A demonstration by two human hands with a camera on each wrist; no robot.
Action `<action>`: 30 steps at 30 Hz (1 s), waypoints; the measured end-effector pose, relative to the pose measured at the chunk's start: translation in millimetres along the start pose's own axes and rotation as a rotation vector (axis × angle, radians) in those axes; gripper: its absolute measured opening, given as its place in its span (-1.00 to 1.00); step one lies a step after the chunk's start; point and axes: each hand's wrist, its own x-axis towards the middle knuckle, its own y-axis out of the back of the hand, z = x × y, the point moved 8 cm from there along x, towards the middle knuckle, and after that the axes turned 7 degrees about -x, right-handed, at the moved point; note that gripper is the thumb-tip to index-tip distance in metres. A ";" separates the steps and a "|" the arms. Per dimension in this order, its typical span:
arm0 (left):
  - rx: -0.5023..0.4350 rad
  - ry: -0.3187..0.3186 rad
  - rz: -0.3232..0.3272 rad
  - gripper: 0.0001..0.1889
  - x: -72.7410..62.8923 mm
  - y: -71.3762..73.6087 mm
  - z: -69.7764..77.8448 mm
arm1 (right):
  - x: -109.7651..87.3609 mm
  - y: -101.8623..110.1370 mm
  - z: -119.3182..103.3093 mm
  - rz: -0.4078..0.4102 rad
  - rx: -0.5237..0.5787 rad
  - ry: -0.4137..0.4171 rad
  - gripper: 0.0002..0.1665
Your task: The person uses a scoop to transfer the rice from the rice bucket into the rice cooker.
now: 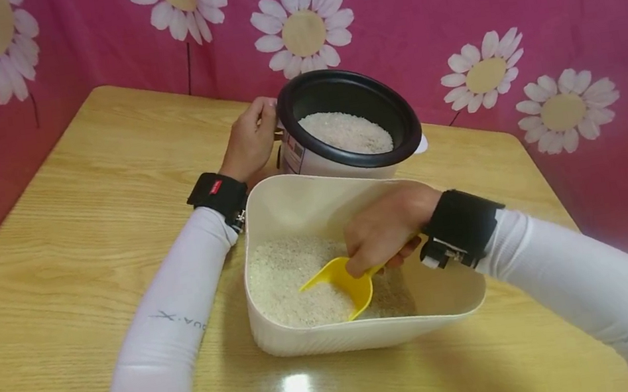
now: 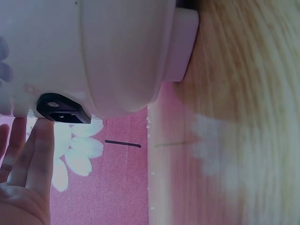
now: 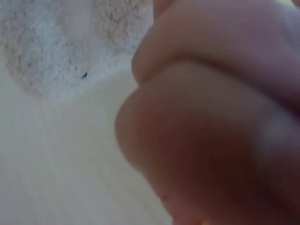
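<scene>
In the head view, a rice cooker (image 1: 348, 117) with a black inner pot holds white rice (image 1: 346, 132). My left hand (image 1: 250, 139) rests against its left side near the rim; the left wrist view shows straight fingers (image 2: 41, 154) touching the cooker's white body (image 2: 117, 51) beside a black power socket (image 2: 63, 110). Inside a cream bin (image 1: 286, 210), my right hand (image 1: 385, 229) grips the handle of a yellow scoop (image 1: 357, 287). The scoop's mouth faces left, sunk in the bin's rice (image 1: 286, 280). Curled fingers (image 3: 187, 131) fill much of the right wrist view.
The bin stands in front of the cooker on a wood-grain table (image 1: 89, 268). A pink cloth with daisies (image 1: 384, 5) hangs behind the table. Black straps (image 1: 463, 225) circle both wrists over white sleeves.
</scene>
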 end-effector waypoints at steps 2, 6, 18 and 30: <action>0.000 -0.004 0.002 -0.57 0.9 1.0 0.4 | 0.3 1.7 0.2 0.008 -0.004 0.001 -0.47; 0.005 0.000 0.014 -0.56 1.6 3.1 0.5 | 1.3 4.5 -0.6 0.025 -0.017 0.010 -0.49; 0.004 0.009 0.011 -0.56 2.6 4.2 0.1 | 2.4 6.4 -0.6 0.025 -0.007 0.015 -0.50; -0.004 -0.017 0.015 -0.56 2.0 0.5 -0.9 | 2.5 2.6 -1.6 0.023 0.006 0.043 -0.48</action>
